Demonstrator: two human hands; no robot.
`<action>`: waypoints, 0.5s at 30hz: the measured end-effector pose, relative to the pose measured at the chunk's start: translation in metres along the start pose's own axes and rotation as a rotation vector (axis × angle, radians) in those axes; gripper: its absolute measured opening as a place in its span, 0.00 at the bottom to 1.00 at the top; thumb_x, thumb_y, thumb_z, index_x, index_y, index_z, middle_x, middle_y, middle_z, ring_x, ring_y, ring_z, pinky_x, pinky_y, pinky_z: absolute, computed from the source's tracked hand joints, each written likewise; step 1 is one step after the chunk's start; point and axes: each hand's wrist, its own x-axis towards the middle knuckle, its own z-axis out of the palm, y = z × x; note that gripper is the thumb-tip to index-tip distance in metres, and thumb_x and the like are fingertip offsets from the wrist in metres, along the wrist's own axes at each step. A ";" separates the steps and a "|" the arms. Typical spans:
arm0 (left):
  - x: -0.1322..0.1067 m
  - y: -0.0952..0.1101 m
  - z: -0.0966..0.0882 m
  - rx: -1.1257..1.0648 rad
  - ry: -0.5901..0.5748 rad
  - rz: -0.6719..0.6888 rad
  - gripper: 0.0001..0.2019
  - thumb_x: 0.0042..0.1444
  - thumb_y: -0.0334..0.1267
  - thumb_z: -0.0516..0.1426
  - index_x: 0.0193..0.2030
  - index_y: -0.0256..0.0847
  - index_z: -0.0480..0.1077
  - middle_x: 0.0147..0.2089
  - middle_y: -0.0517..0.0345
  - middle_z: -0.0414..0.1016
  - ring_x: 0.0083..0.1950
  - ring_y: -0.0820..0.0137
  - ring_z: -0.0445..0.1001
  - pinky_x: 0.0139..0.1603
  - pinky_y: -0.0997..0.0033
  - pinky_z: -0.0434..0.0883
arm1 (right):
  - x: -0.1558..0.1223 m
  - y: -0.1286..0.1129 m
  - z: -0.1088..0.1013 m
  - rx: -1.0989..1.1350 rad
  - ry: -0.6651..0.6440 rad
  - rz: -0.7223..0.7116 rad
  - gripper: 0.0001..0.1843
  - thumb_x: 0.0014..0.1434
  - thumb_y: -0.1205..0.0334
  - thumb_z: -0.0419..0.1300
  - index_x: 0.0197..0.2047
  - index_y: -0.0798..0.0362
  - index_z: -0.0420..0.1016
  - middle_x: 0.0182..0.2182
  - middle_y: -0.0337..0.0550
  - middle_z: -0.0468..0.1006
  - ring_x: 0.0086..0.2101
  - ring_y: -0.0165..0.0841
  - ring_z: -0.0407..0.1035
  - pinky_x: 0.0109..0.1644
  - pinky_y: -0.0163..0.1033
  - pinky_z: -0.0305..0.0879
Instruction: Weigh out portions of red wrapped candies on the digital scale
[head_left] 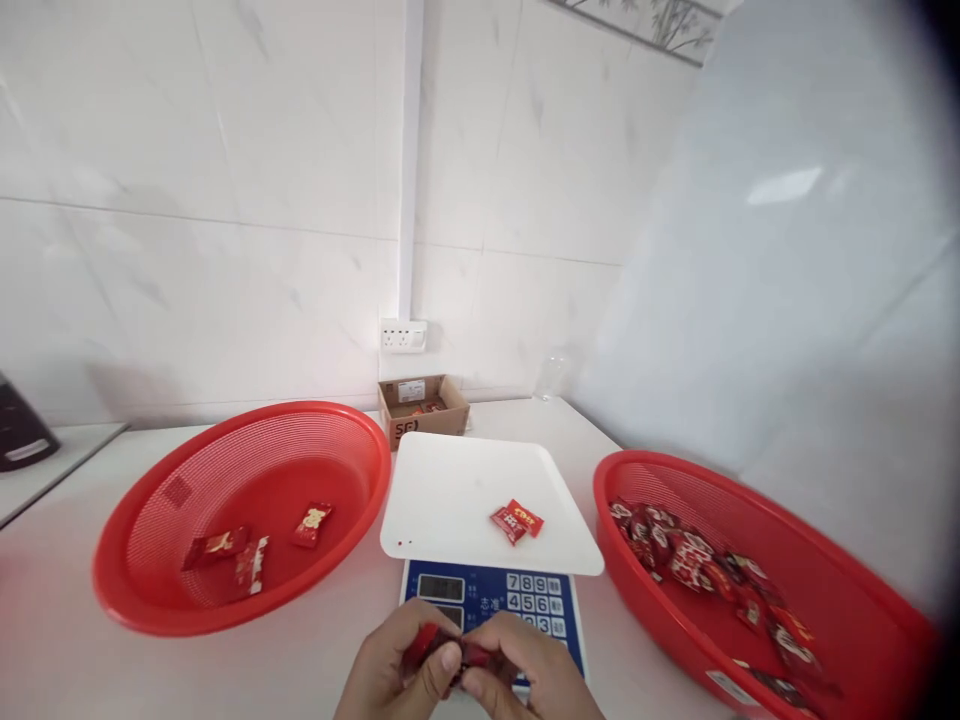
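My left hand (397, 670) and my right hand (532, 675) meet at the bottom edge, just in front of the scale's keypad (534, 600). Both are closed in a pinch on a small red wrapped candy (457, 652) held between them. Two red candy packets (517, 521) lie on the white weighing plate (457, 485) of the blue scale. The red basket on the left (150, 590) holds three red packets (255, 545). The red basket on the right (847, 575) holds several red packets (705, 565).
A small open cardboard box (424, 405) stands behind the scale against the tiled wall, under a white wall socket (403, 336). A clear glass object (553, 375) sits in the back corner. A dark device (19, 430) shows at the left edge.
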 end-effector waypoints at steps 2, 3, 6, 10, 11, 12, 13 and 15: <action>0.002 0.012 -0.012 0.144 0.053 0.084 0.16 0.52 0.54 0.57 0.31 0.41 0.71 0.26 0.59 0.72 0.29 0.71 0.68 0.30 0.74 0.66 | 0.000 0.001 -0.006 -0.025 0.038 0.026 0.18 0.60 0.46 0.52 0.37 0.49 0.75 0.31 0.42 0.78 0.31 0.32 0.71 0.35 0.34 0.67; 0.004 0.019 -0.022 0.227 0.101 0.118 0.15 0.54 0.52 0.56 0.31 0.42 0.71 0.28 0.58 0.73 0.30 0.70 0.69 0.31 0.73 0.67 | 0.001 0.002 -0.011 -0.047 0.079 0.050 0.17 0.60 0.47 0.51 0.38 0.49 0.75 0.33 0.43 0.79 0.33 0.33 0.72 0.38 0.36 0.68; 0.014 0.040 -0.059 0.529 0.360 0.221 0.13 0.53 0.51 0.56 0.33 0.44 0.71 0.34 0.56 0.76 0.36 0.64 0.73 0.37 0.69 0.69 | 0.009 0.006 -0.029 -0.142 0.219 0.119 0.18 0.60 0.47 0.51 0.43 0.48 0.75 0.41 0.46 0.79 0.42 0.39 0.72 0.46 0.42 0.68; 0.032 0.055 -0.101 0.901 0.582 0.101 0.18 0.55 0.53 0.51 0.44 0.44 0.70 0.47 0.49 0.75 0.47 0.54 0.73 0.43 0.55 0.71 | 0.027 0.019 -0.051 -0.334 0.325 0.133 0.18 0.61 0.52 0.50 0.50 0.48 0.73 0.49 0.47 0.75 0.51 0.42 0.67 0.54 0.49 0.64; 0.035 0.055 -0.105 0.950 0.585 0.068 0.21 0.57 0.53 0.49 0.49 0.43 0.68 0.51 0.46 0.73 0.51 0.51 0.71 0.45 0.52 0.71 | 0.033 0.023 -0.055 -0.379 0.328 0.148 0.18 0.61 0.54 0.50 0.50 0.49 0.72 0.50 0.47 0.75 0.52 0.42 0.67 0.54 0.49 0.64; 0.036 0.053 -0.107 0.980 0.574 0.053 0.24 0.58 0.53 0.48 0.54 0.42 0.65 0.55 0.44 0.70 0.55 0.50 0.68 0.46 0.49 0.71 | 0.038 0.026 -0.057 -0.421 0.319 0.169 0.18 0.61 0.55 0.50 0.51 0.50 0.72 0.50 0.48 0.74 0.52 0.42 0.67 0.54 0.49 0.64; 0.036 0.049 -0.107 0.994 0.554 0.060 0.26 0.58 0.54 0.47 0.58 0.42 0.62 0.59 0.43 0.67 0.59 0.49 0.65 0.49 0.47 0.70 | 0.043 0.028 -0.059 -0.457 0.300 0.192 0.19 0.61 0.55 0.50 0.51 0.50 0.73 0.51 0.48 0.74 0.52 0.42 0.67 0.54 0.49 0.64; 0.035 0.039 -0.101 0.995 0.514 0.120 0.27 0.58 0.54 0.47 0.59 0.42 0.62 0.61 0.44 0.64 0.63 0.51 0.62 0.54 0.45 0.67 | 0.051 0.030 -0.060 -0.516 0.242 0.227 0.19 0.60 0.57 0.51 0.52 0.51 0.72 0.52 0.49 0.74 0.52 0.43 0.66 0.54 0.48 0.63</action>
